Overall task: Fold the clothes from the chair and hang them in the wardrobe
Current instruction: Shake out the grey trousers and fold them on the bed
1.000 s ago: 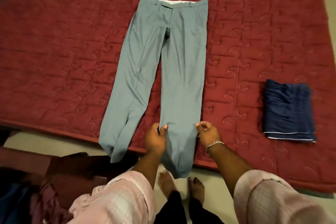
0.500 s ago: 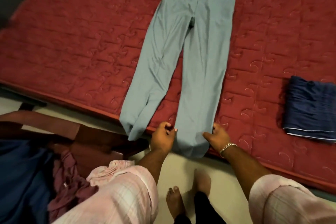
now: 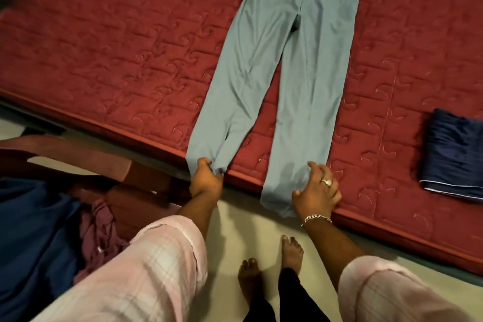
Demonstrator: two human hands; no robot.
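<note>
From the head camera I see the grey trousers (image 3: 285,81) spread flat on the red quilted mattress (image 3: 117,47), waistband far, cuffs hanging over the near edge — laid out so the legs can be squared before folding, I judge. My left hand (image 3: 205,180) is clamped on the left leg's cuff, fingers curled round the fabric, likely to drag it toward the other leg. My right hand (image 3: 315,191) lies spread, fingers apart, pressing the right leg down to pin it. A folded navy garment (image 3: 454,154) sits well apart on the right; more clothes wait on the chair (image 3: 104,165).
</note>
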